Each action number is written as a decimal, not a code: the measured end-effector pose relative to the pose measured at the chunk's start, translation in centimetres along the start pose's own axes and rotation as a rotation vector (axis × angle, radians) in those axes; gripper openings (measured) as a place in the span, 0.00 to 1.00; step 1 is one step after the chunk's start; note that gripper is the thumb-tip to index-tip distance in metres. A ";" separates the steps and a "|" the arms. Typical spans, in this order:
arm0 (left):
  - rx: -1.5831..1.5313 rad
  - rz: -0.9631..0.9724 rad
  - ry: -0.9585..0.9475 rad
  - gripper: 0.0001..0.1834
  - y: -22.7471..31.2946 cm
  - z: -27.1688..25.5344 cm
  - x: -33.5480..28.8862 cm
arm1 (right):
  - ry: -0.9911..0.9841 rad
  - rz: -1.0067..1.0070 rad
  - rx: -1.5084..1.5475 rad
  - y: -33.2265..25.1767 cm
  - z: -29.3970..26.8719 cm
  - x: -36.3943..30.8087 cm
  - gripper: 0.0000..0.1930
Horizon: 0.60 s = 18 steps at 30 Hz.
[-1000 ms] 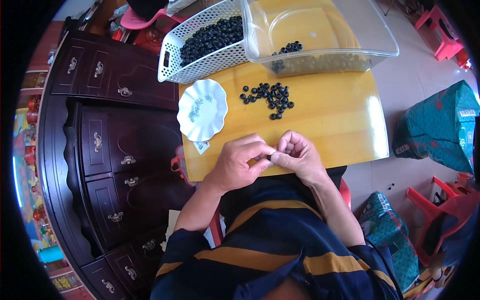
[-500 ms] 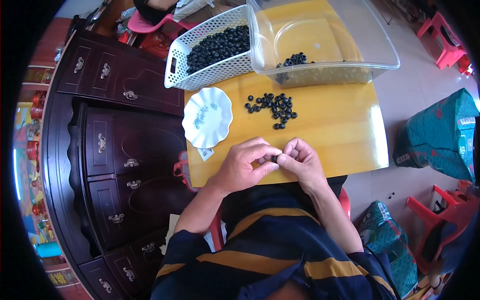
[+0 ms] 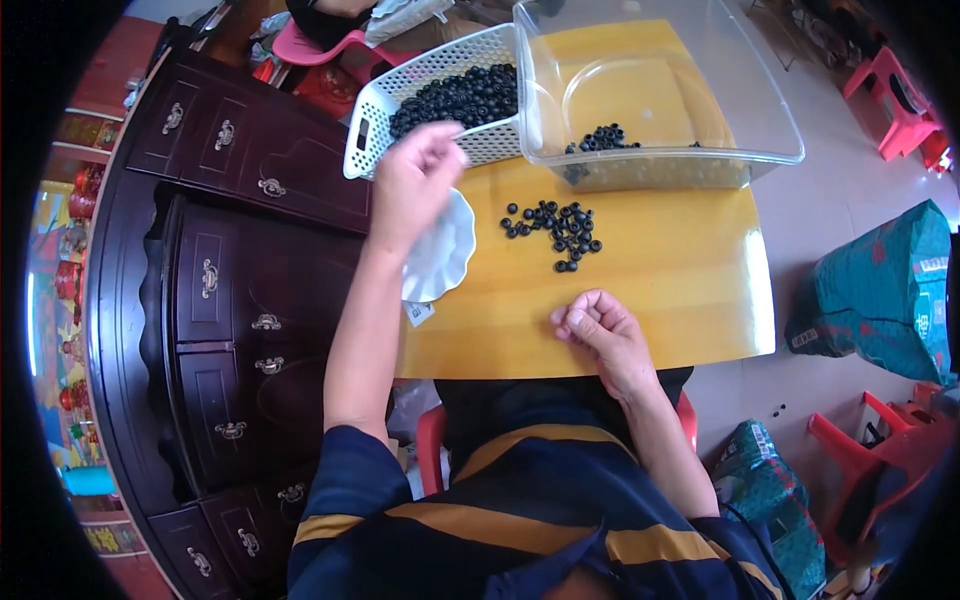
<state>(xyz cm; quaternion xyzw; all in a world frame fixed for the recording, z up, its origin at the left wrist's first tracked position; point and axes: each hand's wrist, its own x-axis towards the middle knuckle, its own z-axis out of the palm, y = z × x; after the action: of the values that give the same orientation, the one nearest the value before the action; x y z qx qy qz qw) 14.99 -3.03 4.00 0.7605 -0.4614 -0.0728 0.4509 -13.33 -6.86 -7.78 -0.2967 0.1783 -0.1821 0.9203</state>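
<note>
My left hand (image 3: 415, 190) is raised over the near side of the white perforated basket (image 3: 365, 165) and covers part of the white scalloped dish (image 3: 452, 255). Its fingers are smeared by motion, so what they hold does not show. In the basket lies a heap of small black round pieces with holes (image 3: 460, 100). Above the near part of the table my right hand (image 3: 605, 335) is closed, thumb against curled fingers; anything between them is hidden. A loose group of the same black pieces (image 3: 565, 232) lies on the table beyond it.
A large clear plastic bin (image 3: 660, 165) with some black pieces stands at the back of the yellow table (image 3: 680, 270). Dark drawers (image 3: 260, 280) line the left. Teal bags (image 3: 875, 280) and red stools (image 3: 890, 460) stand on the floor at right.
Both hands were together at the near table, pinching a small black piece. My left hand has moved away, up and left to the basket; my right stays near its place.
</note>
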 end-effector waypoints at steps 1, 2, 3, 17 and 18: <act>0.095 0.013 -0.070 0.13 0.1 1.0 -1.6 | 0.010 0.001 0.000 -0.1 0.1 0.0 0.04; 0.062 -0.048 -0.127 0.11 0.2 2.3 -3.5 | 0.018 0.005 -0.003 -0.1 0.1 0.1 0.04; 0.033 -0.110 -0.182 0.09 0.3 3.4 -5.3 | 0.009 0.000 -0.001 -0.1 0.2 0.2 0.04; 0.246 0.087 -0.274 0.09 0.0 9.3 -11.2 | 0.001 0.001 0.002 -0.1 0.5 -0.1 0.04; 0.208 0.056 -0.283 0.09 0.6 9.1 -11.4 | 0.045 0.005 0.008 -0.2 0.5 -0.2 0.05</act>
<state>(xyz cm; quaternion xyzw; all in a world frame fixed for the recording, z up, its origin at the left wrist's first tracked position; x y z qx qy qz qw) 3.41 -0.01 -4.32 0.7722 -0.5463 -0.1184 0.3021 -13.31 -6.70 -7.30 -0.2884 0.1990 -0.1869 0.9177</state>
